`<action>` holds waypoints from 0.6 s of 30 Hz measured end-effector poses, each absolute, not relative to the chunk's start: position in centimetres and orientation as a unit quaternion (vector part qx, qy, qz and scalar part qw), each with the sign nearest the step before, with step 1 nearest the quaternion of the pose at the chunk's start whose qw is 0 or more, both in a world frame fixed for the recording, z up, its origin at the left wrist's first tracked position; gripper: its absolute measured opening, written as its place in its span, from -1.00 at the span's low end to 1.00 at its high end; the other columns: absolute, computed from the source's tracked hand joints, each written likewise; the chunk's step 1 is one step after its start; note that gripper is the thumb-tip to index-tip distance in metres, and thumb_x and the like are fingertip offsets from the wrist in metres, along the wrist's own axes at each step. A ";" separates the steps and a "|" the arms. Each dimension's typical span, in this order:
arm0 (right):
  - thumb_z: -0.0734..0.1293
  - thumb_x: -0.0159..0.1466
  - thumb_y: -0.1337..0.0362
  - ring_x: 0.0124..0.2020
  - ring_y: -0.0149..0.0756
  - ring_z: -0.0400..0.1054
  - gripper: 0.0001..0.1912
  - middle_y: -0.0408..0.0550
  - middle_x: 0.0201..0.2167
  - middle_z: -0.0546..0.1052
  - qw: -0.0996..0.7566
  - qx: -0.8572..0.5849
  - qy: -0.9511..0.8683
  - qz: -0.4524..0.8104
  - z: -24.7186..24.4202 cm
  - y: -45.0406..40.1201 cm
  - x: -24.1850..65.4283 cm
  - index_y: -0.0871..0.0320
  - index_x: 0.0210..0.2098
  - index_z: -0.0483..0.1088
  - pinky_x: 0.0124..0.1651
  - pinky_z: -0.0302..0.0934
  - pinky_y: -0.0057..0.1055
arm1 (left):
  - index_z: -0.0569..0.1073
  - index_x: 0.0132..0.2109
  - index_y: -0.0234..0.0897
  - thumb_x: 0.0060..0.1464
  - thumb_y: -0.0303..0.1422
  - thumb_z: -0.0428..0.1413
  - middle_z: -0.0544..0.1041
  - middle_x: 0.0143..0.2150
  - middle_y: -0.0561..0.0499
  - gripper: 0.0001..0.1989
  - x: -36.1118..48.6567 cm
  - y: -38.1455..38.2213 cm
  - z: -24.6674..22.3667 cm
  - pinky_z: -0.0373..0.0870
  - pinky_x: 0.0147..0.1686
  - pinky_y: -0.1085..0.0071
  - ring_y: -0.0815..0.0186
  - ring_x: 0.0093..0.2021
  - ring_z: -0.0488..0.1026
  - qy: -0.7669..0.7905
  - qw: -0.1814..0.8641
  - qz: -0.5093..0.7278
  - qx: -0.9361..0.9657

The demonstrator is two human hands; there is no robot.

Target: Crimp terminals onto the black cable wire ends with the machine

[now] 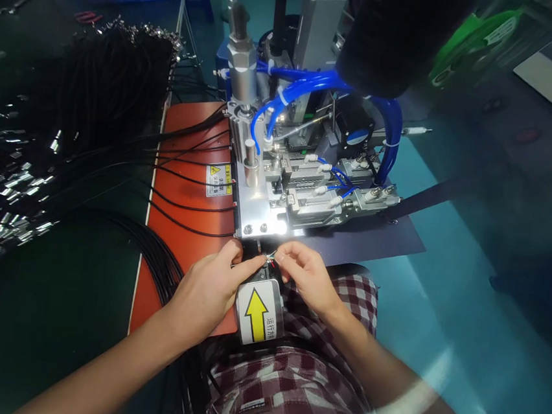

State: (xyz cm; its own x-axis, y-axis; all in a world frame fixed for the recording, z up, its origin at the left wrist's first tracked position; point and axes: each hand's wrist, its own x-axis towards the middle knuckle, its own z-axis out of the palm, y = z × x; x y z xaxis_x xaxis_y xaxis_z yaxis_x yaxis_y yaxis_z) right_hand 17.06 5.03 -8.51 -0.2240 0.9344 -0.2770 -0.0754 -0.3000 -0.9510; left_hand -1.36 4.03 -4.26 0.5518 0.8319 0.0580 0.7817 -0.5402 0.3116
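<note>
Fine wires (272, 257), at least one red and others pale, stick out at the front end of a metal machine (258, 212). My right hand (311, 279) pinches their tips between thumb and forefinger. From the other side, my left hand (207, 285) presses its thumb to the base of the same wires, its fingers curled by the machine's corner. The cable behind the wires is mostly hidden by my left hand. Just below the fingertips is a rounded machine end with a yellow arrow label (257, 312).
Black cables (188, 179) run from the machine's left edge across an orange mat (178, 158). A large cable bundle (117, 81) with shiny ends lies on the left table. Blue air tubes (327, 82) arch over the machine. A green reel (472, 47) hangs upper right.
</note>
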 end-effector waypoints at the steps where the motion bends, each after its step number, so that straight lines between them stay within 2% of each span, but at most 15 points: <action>1: 0.30 0.18 0.17 -0.60 -0.44 0.09 -0.78 -0.25 -0.64 0.25 0.393 -0.484 -0.444 0.644 -8.5 5.0 17.0 0.18 -0.48 0.28 -0.50 -0.02 -0.45 | 0.46 0.05 -0.28 0.10 -0.60 -0.07 0.36 -0.29 -0.13 -0.58 -1.4 4.0 -4.3 0.46 -0.46 0.29 0.20 -0.38 0.43 0.463 0.126 0.101 0.871; 18: 0.30 0.19 0.13 -0.59 -0.42 0.11 -0.75 -0.24 -0.63 0.25 0.390 -0.487 -0.455 0.635 -8.6 5.0 17.0 0.16 -0.48 0.27 -0.50 0.01 -0.44 | 0.45 0.06 -0.26 0.10 -0.59 -0.08 0.35 -0.30 -0.11 -0.57 -1.4 3.9 -4.3 0.44 -0.47 0.34 0.25 -0.39 0.41 0.462 0.114 0.088 0.875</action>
